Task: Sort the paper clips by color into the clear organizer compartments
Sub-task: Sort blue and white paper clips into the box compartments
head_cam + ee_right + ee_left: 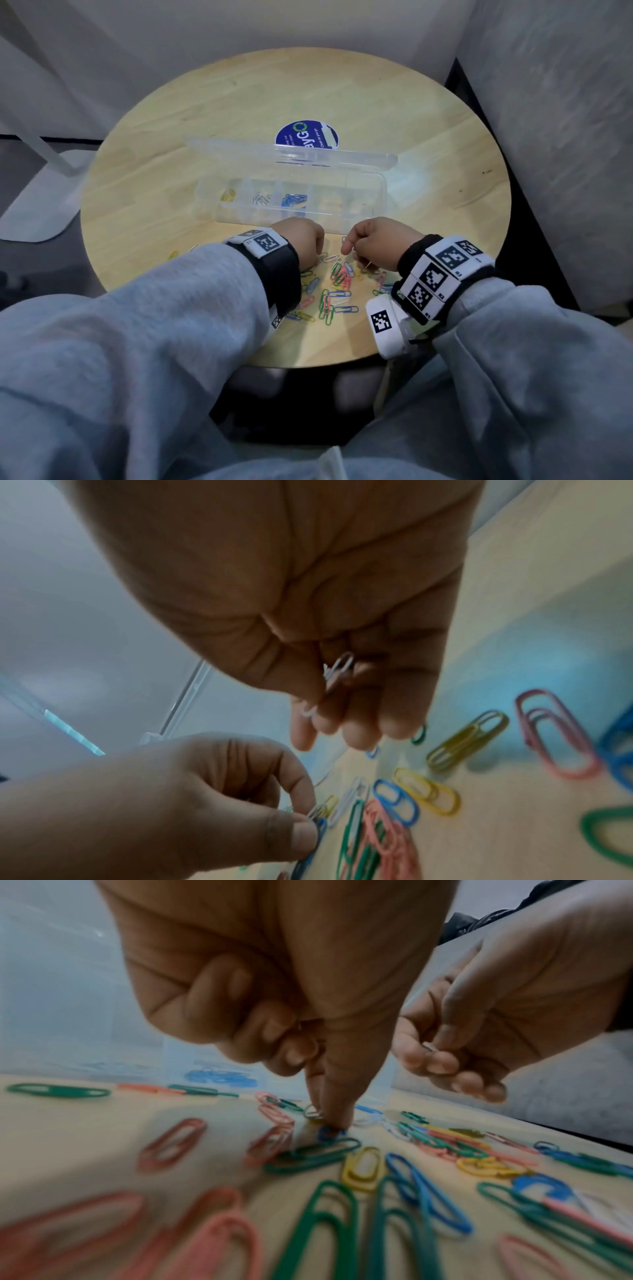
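Nearest the person, loose paper clips point(334, 294) in green, pink, blue, yellow and white lie scattered on the round wooden table point(144, 178), spread below and between the two wrists.

The left hand point(301, 245) is curled, its thumb and forefinger tips pressed down onto a blue clip point(330, 1133) at the far edge of the scatter; a green clip point(313, 1154) lies just in front of that pinch, touching or nearly touching the blue one. Whether the blue clip is lifted off the table cannot be told.

The right hand point(378, 241), just beside the left and raised above the table, has its fingers folded around white clips point(337, 672), which poke out between thumb and fingers. More clips lie directly beneath it.

Just beyond both hands stands the clear organizer point(376, 181) with its lid point(342, 156) open. Yellow clips point(227, 195), white clips and blue clips point(294, 200) sit in separate compartments, the blue straight ahead of the left hand. Behind it lies a blue round sticker point(306, 134).
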`<move>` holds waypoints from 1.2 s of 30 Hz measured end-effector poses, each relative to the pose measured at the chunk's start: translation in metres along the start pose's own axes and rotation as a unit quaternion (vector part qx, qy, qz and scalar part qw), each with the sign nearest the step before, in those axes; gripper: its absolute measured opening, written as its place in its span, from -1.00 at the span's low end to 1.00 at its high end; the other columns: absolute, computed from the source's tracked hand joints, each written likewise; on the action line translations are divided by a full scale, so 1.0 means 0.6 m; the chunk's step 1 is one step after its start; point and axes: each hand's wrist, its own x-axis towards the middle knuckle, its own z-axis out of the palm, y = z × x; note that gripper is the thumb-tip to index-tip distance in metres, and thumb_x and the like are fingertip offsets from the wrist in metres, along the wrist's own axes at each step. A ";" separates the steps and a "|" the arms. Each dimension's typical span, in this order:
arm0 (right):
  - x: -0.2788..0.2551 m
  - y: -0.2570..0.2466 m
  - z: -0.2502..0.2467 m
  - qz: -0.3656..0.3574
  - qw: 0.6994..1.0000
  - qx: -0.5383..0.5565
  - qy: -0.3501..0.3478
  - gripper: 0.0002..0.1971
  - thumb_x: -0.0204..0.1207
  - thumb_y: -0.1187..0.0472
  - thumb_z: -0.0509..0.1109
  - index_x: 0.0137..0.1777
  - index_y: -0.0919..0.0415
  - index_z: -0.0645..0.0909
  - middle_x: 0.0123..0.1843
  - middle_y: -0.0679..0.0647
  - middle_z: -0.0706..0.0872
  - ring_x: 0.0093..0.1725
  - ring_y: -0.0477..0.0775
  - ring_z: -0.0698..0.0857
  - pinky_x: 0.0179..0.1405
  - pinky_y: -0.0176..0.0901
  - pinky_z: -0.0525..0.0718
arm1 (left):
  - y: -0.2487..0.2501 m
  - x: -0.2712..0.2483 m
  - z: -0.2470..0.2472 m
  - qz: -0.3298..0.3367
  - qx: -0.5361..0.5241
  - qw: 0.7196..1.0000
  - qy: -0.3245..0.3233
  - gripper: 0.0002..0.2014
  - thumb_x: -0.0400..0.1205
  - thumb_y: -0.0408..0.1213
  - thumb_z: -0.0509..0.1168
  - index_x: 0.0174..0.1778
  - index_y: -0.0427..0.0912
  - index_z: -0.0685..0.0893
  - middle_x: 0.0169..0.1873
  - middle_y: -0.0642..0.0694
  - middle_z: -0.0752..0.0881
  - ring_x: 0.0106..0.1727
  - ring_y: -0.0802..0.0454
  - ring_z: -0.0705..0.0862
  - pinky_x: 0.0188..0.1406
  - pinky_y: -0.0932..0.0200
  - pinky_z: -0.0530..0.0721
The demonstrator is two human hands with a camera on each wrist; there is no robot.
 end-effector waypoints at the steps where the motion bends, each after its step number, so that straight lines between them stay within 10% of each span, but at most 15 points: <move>1: -0.002 -0.002 0.000 0.010 1.000 0.011 -0.015 -0.70 0.53 0.42 0.06 -0.28 0.12 0.53 -0.43 0.08 0.54 -0.49 0.04 0.52 -0.53 -0.27 0.48 | 0.000 0.000 0.001 -0.004 -0.003 1.000 -0.003 -0.83 0.58 -0.21 0.31 0.07 -0.08 0.68 0.13 -0.07 0.67 0.16 -0.05 0.62 -0.14 0.24 0.42; 7: 0.002 -0.017 -0.002 -0.047 0.998 -0.041 -0.014 -0.85 0.48 0.33 0.27 -0.26 0.09 0.48 -0.37 -0.01 0.55 -0.44 -0.05 0.48 -0.54 -0.34 0.50 | -0.039 -0.014 -0.014 -0.049 -0.203 0.978 -0.029 -0.76 0.51 -0.31 0.36 -0.45 -0.06 0.49 -0.44 0.01 0.58 -0.30 0.00 0.56 -0.37 0.26 0.46; 14: 0.024 -0.035 0.027 -0.046 0.971 -0.236 0.002 -0.70 0.46 0.40 0.32 0.08 0.01 0.60 -0.34 -0.11 0.43 -0.25 0.04 0.53 -0.49 -0.34 0.38 | -0.103 -0.046 -0.042 -0.107 -0.559 0.822 -0.022 -0.63 0.58 -0.58 0.20 -0.49 -0.17 0.32 -0.54 -0.13 0.61 -0.64 0.18 0.51 -0.72 0.45 0.37; 20: 0.032 -0.031 0.028 -0.041 0.953 -0.301 0.005 -0.71 0.41 0.48 0.29 -0.06 0.04 0.51 -0.32 -0.12 0.44 -0.16 0.07 0.52 -0.52 -0.32 0.35 | -0.111 -0.059 -0.043 -0.143 -0.671 0.727 -0.037 -0.77 0.63 -0.52 0.09 -0.27 -0.18 0.51 -0.53 -0.08 0.51 -0.70 0.17 0.52 -0.72 0.47 0.40; 27: 0.039 -0.024 0.029 -0.059 0.945 -0.320 0.007 -0.79 0.40 0.37 0.36 -0.14 0.01 0.55 -0.32 -0.12 0.49 -0.19 0.05 0.53 -0.45 -0.31 0.41 | -0.101 -0.048 -0.036 -0.168 -0.620 0.764 -0.068 -0.82 0.62 -0.35 0.16 -0.32 -0.15 0.48 -0.49 -0.02 0.41 -0.64 0.18 0.37 -0.72 0.42 0.28; 32: 0.042 -0.024 0.029 -0.066 0.941 -0.331 -0.008 -0.87 0.46 0.31 0.39 -0.03 0.11 0.65 -0.33 -0.11 0.50 -0.13 0.06 0.54 -0.43 -0.34 0.39 | -0.103 -0.053 -0.035 -0.116 -0.303 0.944 -0.068 -0.89 0.54 -0.36 0.32 -0.27 -0.09 0.56 -0.36 -0.07 0.54 -0.48 0.07 0.34 -0.50 0.27 0.29; 36: 0.048 -0.021 0.033 -0.035 0.936 -0.350 -0.005 -0.77 0.55 0.23 0.29 0.09 0.28 0.69 0.05 0.14 0.75 0.08 0.20 0.69 0.01 -0.12 0.63 | -0.092 -0.071 -0.035 -0.056 -0.061 0.991 -0.106 -0.84 0.42 -0.34 0.40 -0.19 0.02 0.62 -0.45 0.11 0.52 -0.43 0.19 0.45 -0.44 0.31 0.37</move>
